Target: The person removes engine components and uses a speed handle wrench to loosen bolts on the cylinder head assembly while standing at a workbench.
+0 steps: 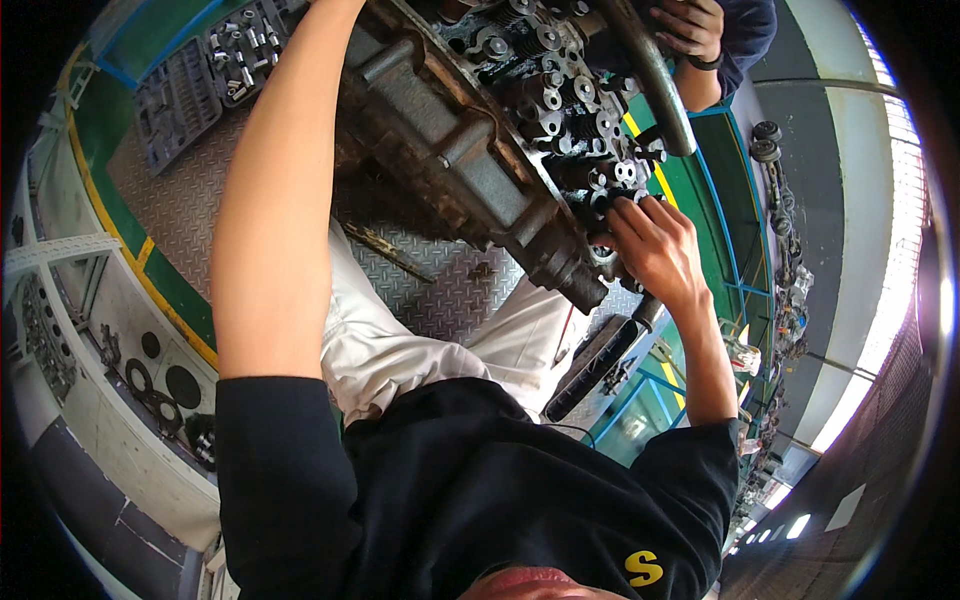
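My right hand (657, 245) has its fingers (638, 217) curled against the near end of the engine (470, 150); I cannot tell whether they grasp a part. From those fingers the engine stretches up and leftward, its greasy valve parts (551, 98) just beyond them. A thick metal tube (655, 80) ends above them, and another person's hand (690, 28) is farther up. My left hand is out of view, its grip unknown.

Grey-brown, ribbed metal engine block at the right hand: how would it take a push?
The engine block is probably stiff and heavy, judging by its bulky ribbed metal. The glossy black valve parts look oily, so a grip there may slip. Its angular sides make rolling unlikely.
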Motion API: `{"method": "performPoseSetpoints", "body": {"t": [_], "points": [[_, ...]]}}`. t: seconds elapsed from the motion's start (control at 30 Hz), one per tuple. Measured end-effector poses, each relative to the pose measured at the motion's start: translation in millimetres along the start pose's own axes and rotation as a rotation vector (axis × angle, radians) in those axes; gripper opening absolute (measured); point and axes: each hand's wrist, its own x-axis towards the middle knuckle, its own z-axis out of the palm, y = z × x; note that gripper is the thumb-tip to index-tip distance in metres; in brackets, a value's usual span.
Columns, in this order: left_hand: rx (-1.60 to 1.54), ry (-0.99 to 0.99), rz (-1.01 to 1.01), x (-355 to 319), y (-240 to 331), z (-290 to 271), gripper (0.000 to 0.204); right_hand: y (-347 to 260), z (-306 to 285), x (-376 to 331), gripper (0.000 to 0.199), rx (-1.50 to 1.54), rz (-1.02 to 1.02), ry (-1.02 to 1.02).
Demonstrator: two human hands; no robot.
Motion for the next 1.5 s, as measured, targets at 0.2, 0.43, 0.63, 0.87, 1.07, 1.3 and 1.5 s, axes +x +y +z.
{"method": "performPoseSetpoints", "body": {"t": [0.2, 0.43, 0.63, 0.87, 1.07, 1.3, 1.5], "points": [[-0.192, 0.26, 0.114, 0.2, -3.7, 5.5, 0.037, -2.4, -2.0, -0.5, 0.024, -0.006, -0.006, -0.006], [-0.199, 0.276, 0.224, 17.9, -13.9, 15.7, 0.032, -2.3, 1.3, 10.5, 0.009, -0.055, -0.032, -0.095], [-0.238, 0.135, 0.22, 29.9, -23.4, 41.0, 0.032, 13.7, 28.3, 21.5, 0.019, 0.046, -0.032, 0.008], [-0.064, -0.21, 0.291, 104.5, -75.6, 82.6, 0.053, 32.7, 41.7, 8.7, 0.016, 0.266, 0.046, 0.061], [-0.157, -0.45, 0.335, 116.2, -94.7, 83.2, 0.064, 25.1, 36.1, 16.8, 0.009, 0.196, 0.052, -0.058], [-0.211, -0.564, 0.16, 100.7, -74.6, 84.5, 0.083, 18.8, 41.0, 11.3, 0.025, 0.111, 0.141, -0.085], [-0.256, -0.584, 0.029, 98.5, -69.8, 85.8, 0.078, 22.1, 37.4, 1.5, 0.019, 0.196, 0.224, -0.034]]}}
